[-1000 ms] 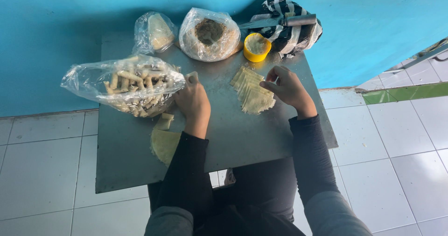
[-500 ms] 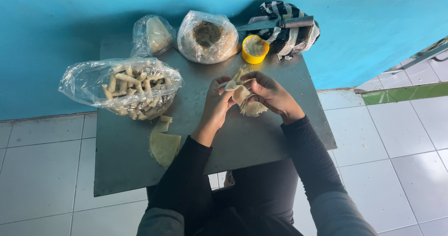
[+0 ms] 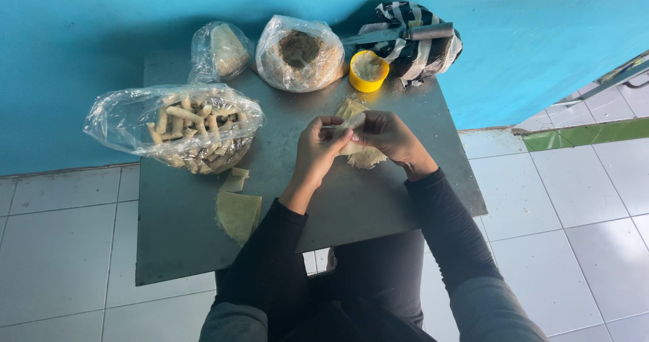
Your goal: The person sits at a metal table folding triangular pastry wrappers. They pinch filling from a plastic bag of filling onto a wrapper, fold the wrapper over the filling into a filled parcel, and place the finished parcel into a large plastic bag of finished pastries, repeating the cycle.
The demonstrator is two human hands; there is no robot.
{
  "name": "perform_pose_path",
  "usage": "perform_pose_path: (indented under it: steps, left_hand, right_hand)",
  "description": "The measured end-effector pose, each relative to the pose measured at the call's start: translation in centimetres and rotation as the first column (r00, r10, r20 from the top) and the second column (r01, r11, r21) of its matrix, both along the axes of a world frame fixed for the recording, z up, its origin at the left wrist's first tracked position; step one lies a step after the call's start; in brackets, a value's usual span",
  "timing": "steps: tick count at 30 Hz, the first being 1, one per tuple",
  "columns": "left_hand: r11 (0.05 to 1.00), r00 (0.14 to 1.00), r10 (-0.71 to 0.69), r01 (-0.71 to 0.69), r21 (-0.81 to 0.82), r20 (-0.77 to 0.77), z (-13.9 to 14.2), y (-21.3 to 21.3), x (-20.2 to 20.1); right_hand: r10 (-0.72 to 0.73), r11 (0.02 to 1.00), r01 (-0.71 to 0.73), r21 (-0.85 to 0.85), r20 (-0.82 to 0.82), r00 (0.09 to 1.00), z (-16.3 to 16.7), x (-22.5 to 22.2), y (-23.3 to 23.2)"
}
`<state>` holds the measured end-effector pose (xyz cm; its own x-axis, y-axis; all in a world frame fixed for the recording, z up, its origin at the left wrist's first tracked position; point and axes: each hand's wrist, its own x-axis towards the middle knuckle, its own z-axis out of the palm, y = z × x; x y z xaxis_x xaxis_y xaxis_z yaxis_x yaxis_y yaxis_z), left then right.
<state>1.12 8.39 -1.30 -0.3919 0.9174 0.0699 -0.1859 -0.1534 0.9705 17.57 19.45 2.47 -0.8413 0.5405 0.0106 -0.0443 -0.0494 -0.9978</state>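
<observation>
Both hands meet above the middle of the grey metal table (image 3: 378, 200). The left hand (image 3: 319, 149) and right hand (image 3: 389, 138) pinch one pale wrapper sheet (image 3: 351, 121) between their fingertips, over a small pile of wrappers (image 3: 367, 156). At the near left lie folded wrappers (image 3: 238, 212). Far left, a clear bag of rolled pieces (image 3: 181, 127) sits open. Along the far edge stand two knotted clear bags (image 3: 223, 50), (image 3: 297, 52), a round yellow cup (image 3: 368, 70) and a black-and-white striped bag (image 3: 414, 41).

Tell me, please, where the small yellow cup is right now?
In the head view the yellow cup stands at the table's far edge, right of centre, between the clear bag of filling and the striped bag.
</observation>
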Motion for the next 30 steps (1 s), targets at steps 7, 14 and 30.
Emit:
perform_pose_path:
  steps: [7, 14, 30]
  left_hand:
    - [0.994, 0.992, 0.078, -0.070, 0.083, -0.098, -0.1, 0.3, -0.2]
    - [0.984, 0.967, 0.148, -0.123, 0.130, -0.205, -0.1, 0.1, -0.1]
    - [0.868, 0.261, 0.218, -0.492, 0.065, -0.940, 5.7, -12.2, -4.0]
  right_hand:
    - [0.014, 0.998, -0.006, 0.057, -0.137, 0.991, -0.2, -0.2, -0.2]
    - [-0.101, 0.992, 0.088, -0.086, -0.152, 0.983, -0.9, -0.8, -0.3]
    - [-0.239, 0.874, 0.136, 0.467, 0.169, 0.956, 3.1, 2.9, 0.9]
